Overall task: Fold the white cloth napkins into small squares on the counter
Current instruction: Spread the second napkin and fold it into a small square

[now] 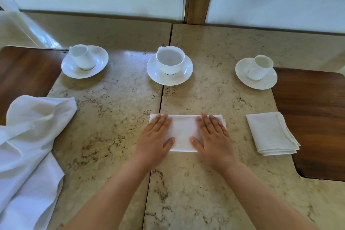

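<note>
Both hands flat, palms down, on a half-folded napkin (183, 132) at the centre of the marble desk (112, 117), straddling the seam between the two slabs. Left hand (155, 136) covers the napkin's left end, right hand (211, 136) the right end; fingers (205, 120) extended and lying close together, thumbs angled inward toward each other, nothing pinched. Napkin is a wide rectangle, not yet square. Finished folded square napkin (270, 133) sits to the right, apart from the hands, its right corner overlapping the dark wood inlay (313, 117). Unfolded white cloths (29, 145) bunched at the left edge. Three white cups on saucers in a row behind: left (83, 59), middle (170, 61), right (258, 68); the outer two look tilted by the wide lens.
</note>
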